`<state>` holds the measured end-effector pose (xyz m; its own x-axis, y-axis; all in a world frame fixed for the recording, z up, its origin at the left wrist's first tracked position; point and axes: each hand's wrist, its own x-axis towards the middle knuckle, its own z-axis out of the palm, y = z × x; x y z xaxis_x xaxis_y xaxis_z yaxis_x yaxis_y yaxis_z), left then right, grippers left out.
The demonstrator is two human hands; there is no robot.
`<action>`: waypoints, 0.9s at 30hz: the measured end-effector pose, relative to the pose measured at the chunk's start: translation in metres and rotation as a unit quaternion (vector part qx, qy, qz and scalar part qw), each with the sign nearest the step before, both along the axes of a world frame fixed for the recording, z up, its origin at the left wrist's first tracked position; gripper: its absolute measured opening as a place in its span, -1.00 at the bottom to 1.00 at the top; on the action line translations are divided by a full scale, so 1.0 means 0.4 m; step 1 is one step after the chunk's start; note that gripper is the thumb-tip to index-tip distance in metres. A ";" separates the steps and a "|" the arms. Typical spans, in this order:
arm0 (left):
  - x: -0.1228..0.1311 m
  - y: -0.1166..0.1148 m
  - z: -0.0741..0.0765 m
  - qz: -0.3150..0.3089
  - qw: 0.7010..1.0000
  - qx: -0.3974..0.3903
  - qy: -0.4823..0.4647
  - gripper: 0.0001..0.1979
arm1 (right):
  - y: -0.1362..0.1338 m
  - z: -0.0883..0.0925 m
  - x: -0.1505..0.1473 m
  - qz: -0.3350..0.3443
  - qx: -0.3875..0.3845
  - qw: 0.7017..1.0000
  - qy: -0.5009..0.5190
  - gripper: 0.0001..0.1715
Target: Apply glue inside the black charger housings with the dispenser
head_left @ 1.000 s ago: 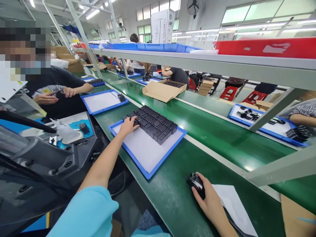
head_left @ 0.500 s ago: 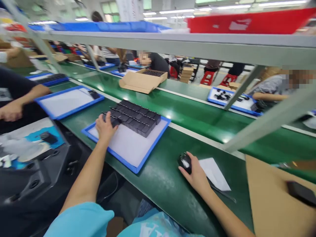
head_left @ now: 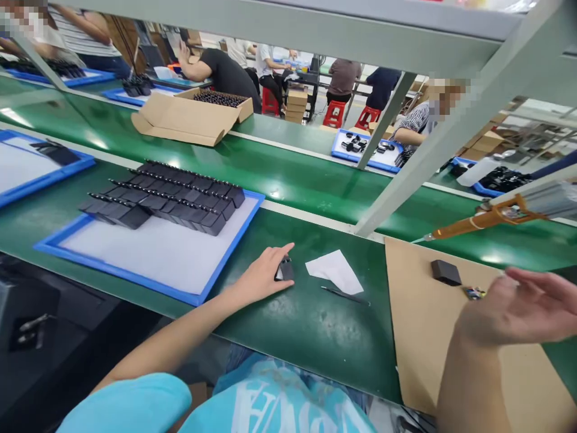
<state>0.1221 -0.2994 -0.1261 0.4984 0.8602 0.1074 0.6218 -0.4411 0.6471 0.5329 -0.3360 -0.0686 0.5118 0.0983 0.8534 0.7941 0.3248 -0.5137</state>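
Observation:
My left hand [head_left: 264, 276] has its thumb and fingers around a small black box-shaped part [head_left: 285, 269] at the green bench surface. To its left stands a blue-rimmed tray [head_left: 148, 273] with a white lining, holding rows of black box-shaped parts [head_left: 180, 195]. My right hand [head_left: 518, 307], blurred, is raised above a brown cardboard sheet [head_left: 424, 325] at the right. Its fingers stretch toward the right edge and nothing shows in them. Near it on the cardboard lie a black block [head_left: 446, 272] and a small multicoloured piece [head_left: 474, 293].
A white paper [head_left: 336, 270] and a thin dark tool [head_left: 346, 295] lie between my hands. An orange-brown powered driver [head_left: 478, 222] hangs above the cardboard. A metal post [head_left: 424, 144] rises ahead. An open carton [head_left: 189, 117] stands across the green belt; people sit beyond.
My left hand has left the tray and moved right to the black part that my right hand held. My right hand has let go and swung right. The view has turned right.

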 end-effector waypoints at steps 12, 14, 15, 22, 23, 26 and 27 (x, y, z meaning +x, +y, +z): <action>0.030 0.073 -0.005 -0.067 0.987 -0.102 -0.103 -0.22 | 0.112 -0.094 0.127 0.325 -0.224 0.878 0.272 -0.26; 0.033 0.070 -0.014 -0.053 0.984 -0.108 -0.129 -0.23 | 0.119 -0.100 0.097 0.326 -0.211 0.873 0.294 -0.23; 0.035 0.068 -0.019 -0.050 0.983 -0.107 -0.139 -0.23 | 0.123 -0.103 0.083 0.325 -0.203 0.872 0.304 -0.24; 0.050 0.060 -0.066 0.015 0.955 -0.114 -0.274 -0.47 | 0.125 -0.093 -0.088 0.361 -0.138 0.866 0.319 -0.60; 0.049 0.061 -0.070 0.026 0.950 -0.122 -0.288 -0.50 | 0.120 -0.085 -0.122 0.381 -0.131 0.856 0.323 -0.66; 0.044 0.062 -0.070 0.052 0.950 -0.118 -0.283 -0.69 | 0.106 -0.057 -0.226 0.433 -0.133 0.830 0.325 -0.78; 0.041 0.060 -0.067 0.056 0.958 -0.100 -0.264 -0.74 | 0.101 -0.047 -0.259 0.447 -0.132 0.823 0.325 -0.80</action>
<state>0.1386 -0.2754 -0.1528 0.3230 0.9349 0.1470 0.2204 -0.2253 0.9490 0.4292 -0.2954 -0.0875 0.4737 0.8217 0.3168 -0.1713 0.4389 -0.8820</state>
